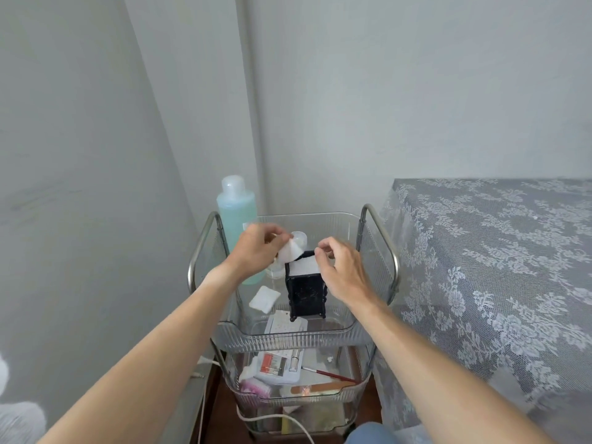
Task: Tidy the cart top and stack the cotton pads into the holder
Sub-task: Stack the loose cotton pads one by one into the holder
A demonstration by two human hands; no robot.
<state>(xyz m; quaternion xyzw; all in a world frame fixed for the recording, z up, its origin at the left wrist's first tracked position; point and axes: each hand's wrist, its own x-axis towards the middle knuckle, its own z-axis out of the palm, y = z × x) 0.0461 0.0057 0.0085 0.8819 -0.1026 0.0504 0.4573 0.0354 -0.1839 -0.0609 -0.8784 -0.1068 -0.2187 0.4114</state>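
The left hand [256, 248] pinches a cotton pad [288, 253] in its fingers, just above the black holder [306, 291]. The right hand [341, 267] has its fingers curled narrow at the holder's top, touching the pads [304, 268] inside. Another pad [264, 299] lies on the cart top [288, 339] below the left fingers.

Both forearms are bare from the near edge of the frame to the wrists, with no sleeve showing on either. The left hand [256, 248] and the right hand [341, 270] are bare as well: no gloves, no rings, no watch or bracelet at either wrist. The fingernails look short and plain where they can be made out. At the near bottom edge, right of centre, blue denim-like fabric [368, 434] covers what appears to be a knee.
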